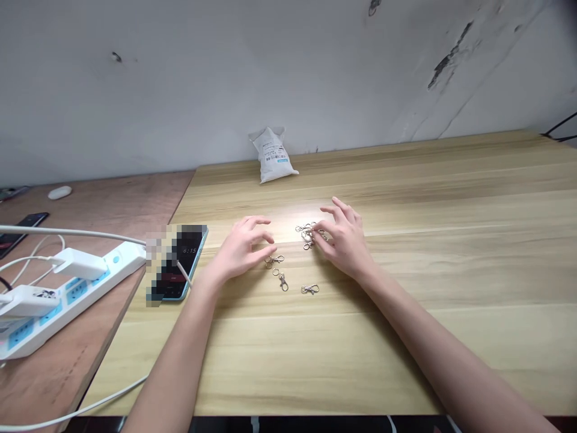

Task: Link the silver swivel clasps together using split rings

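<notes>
Several silver swivel clasps with key rings lie on the wooden tabletop between my hands. My right hand is at the small pile of clasps, its thumb and index finger pinched together on one of them while the other fingers stay raised. Part of the pile is hidden behind these fingers. My left hand holds nothing; its fingers are apart and curved, with the thumb tip just above a clasp. Closer to me lie a clasp with a ring beside it and a single clasp.
A white plastic packet with a label stands near the wall. Left of my left arm lies a phone with a cable across it. A white power strip with plugged-in chargers sits on the lower-left brown table.
</notes>
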`<state>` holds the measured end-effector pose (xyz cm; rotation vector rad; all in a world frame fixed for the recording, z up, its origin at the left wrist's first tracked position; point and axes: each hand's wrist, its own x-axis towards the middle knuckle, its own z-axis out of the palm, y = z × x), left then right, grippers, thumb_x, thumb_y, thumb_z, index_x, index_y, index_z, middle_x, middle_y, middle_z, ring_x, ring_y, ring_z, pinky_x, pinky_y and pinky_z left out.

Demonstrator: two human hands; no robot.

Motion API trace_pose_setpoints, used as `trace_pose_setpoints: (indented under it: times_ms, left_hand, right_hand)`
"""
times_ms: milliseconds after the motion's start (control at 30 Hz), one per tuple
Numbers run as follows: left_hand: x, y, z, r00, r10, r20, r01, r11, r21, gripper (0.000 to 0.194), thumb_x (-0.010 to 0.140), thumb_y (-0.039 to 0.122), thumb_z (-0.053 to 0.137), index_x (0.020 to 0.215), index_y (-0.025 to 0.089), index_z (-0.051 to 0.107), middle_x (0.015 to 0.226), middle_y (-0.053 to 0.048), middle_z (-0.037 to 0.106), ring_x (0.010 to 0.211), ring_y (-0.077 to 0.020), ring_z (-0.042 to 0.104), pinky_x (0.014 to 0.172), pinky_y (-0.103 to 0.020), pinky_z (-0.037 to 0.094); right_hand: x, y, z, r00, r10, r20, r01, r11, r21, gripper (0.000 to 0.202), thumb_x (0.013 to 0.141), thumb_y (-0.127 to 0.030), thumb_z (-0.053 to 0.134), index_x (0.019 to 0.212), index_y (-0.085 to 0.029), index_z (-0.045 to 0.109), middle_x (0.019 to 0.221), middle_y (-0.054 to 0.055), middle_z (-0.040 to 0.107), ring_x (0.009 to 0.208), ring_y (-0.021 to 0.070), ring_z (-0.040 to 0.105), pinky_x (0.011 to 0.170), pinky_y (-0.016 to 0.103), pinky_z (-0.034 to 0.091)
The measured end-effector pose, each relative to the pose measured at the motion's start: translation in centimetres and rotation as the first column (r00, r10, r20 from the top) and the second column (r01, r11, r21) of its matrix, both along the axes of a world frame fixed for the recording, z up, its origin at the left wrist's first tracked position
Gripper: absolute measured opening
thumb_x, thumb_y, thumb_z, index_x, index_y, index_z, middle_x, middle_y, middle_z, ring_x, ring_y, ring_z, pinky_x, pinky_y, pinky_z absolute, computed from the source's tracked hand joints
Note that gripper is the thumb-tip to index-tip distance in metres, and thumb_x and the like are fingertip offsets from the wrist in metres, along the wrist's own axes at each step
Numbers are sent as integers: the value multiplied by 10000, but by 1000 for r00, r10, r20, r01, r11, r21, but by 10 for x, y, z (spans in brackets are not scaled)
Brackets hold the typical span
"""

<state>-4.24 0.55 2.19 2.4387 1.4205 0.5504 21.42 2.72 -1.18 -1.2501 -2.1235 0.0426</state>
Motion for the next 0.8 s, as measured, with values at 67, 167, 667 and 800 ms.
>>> trace_pose_setpoints:
  times_ms: [67,167,667,800]
  left_hand:
    - [-8,0,5,1000,8,-1,-8,997,-71,144,853,371,651,886,239,698,1221,-62,591,1185,-246,516,1020,-478,411]
    - [-13,-1,9,999,1,-32,-7,981,-192,168,846,387,646,915,256,725,1020,-49,642,948,-216,600,872,-394,486]
    - [-5,-5,11,994,46,102,-7,933,-359,177,863,366,604,880,237,724,884,-24,627,741,-162,590,675,-293,466]
    - [-2,-5,8,997,28,71,-2,939,-343,145,864,331,602,869,242,716,875,-15,610,737,-155,577,654,-276,451]
  right_hand:
    - [-1,-1,2,1000,3,22,-3,1000,19,112,878,-255,588,830,-220,683,1224,115,591,1375,346,345,1058,591,310]
    - [-11,-12,7,995,86,58,-89,995,40,128,894,-254,573,948,-224,686,1262,125,578,1348,331,386,1027,558,364]
    - [-45,-31,5,913,320,252,-328,945,-11,280,971,-199,447,862,-240,701,965,57,664,1030,221,571,1064,458,352]
    - [-46,-32,5,918,316,240,-320,947,-23,199,952,-260,507,940,-219,702,980,69,657,977,219,569,1053,450,349]
